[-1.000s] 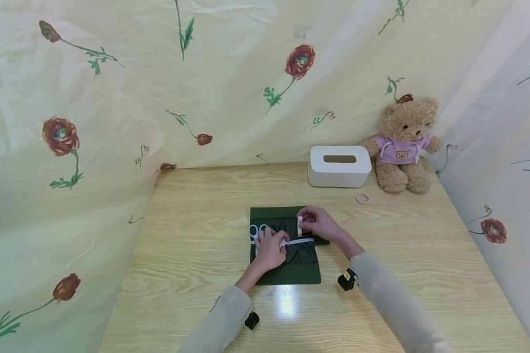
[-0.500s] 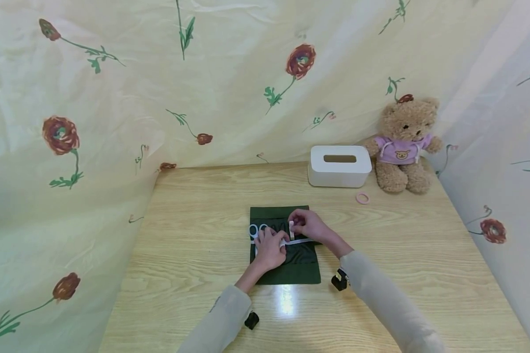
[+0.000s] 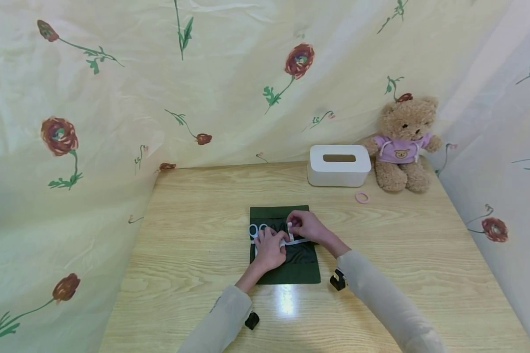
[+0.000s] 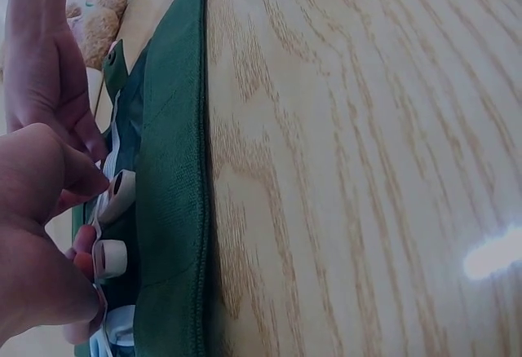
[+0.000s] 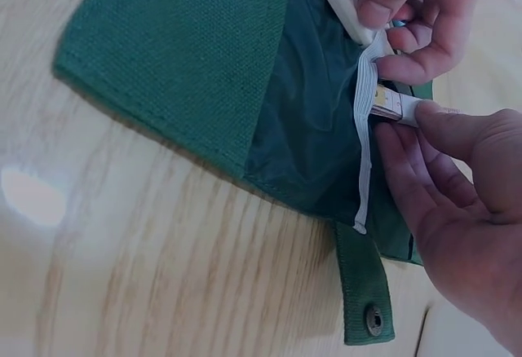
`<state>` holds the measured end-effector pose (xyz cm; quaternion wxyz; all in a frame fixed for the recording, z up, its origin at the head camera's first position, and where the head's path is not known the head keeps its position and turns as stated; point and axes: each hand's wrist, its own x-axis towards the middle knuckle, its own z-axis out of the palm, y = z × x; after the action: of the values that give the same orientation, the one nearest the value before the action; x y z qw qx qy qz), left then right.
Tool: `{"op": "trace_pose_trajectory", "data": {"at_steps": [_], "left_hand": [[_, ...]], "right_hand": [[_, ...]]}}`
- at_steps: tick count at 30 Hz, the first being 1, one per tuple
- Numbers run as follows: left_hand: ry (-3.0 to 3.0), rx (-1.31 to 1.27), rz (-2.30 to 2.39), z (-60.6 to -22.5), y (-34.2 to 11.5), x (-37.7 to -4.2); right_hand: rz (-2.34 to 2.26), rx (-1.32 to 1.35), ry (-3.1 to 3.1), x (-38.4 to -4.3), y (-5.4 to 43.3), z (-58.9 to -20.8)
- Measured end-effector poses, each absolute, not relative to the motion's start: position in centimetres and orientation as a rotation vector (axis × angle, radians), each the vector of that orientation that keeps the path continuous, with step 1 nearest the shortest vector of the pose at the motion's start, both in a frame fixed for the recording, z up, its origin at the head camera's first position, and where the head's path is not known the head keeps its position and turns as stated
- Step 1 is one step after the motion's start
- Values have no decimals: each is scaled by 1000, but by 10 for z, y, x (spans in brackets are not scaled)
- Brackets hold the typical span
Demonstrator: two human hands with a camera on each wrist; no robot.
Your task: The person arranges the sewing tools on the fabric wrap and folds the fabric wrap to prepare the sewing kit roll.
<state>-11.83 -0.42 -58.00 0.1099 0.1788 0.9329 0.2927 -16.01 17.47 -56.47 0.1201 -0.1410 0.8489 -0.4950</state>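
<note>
A green fabric roll-up pouch (image 3: 291,277) lies unfolded on the table, with a white elastic band (image 5: 364,137) across its dark lining. My right hand (image 3: 311,227) pinches a folded white measuring tape (image 5: 398,106) between thumb and fingers; the tape's lower end meets the band in the right wrist view. My left hand (image 3: 270,249) pinches the band just left of the tape. Scissors with pale handles (image 3: 253,230) are tucked in at the pouch's left. White tool ends (image 4: 112,257) poke out below the band under my left fingers; the hand hides their upper parts.
A snap strap (image 5: 364,288) sticks out from the pouch's right side. Farther back are a white tissue box (image 3: 339,171), a pink ring (image 3: 362,197) and a teddy bear (image 3: 402,147) in a purple top. A flowered cloth (image 3: 229,88) hangs behind the wooden table (image 3: 181,235).
My right hand has moved left and slightly down with the measuring tape, bringing its lower end to the elastic band. My left hand has stayed in place.
</note>
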Motion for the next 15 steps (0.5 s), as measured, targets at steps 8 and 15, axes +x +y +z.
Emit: {"op": "trace_pose_trajectory", "data": {"at_steps": [8,15], "left_hand": [[2743,522,864,-581,-5,-118],[2751,529,838,-582,-3,-118]], "right_hand": [[-1426,-425,2488,-157,176,-565],[-1332,-421,2491,-156,174,-560]]}}
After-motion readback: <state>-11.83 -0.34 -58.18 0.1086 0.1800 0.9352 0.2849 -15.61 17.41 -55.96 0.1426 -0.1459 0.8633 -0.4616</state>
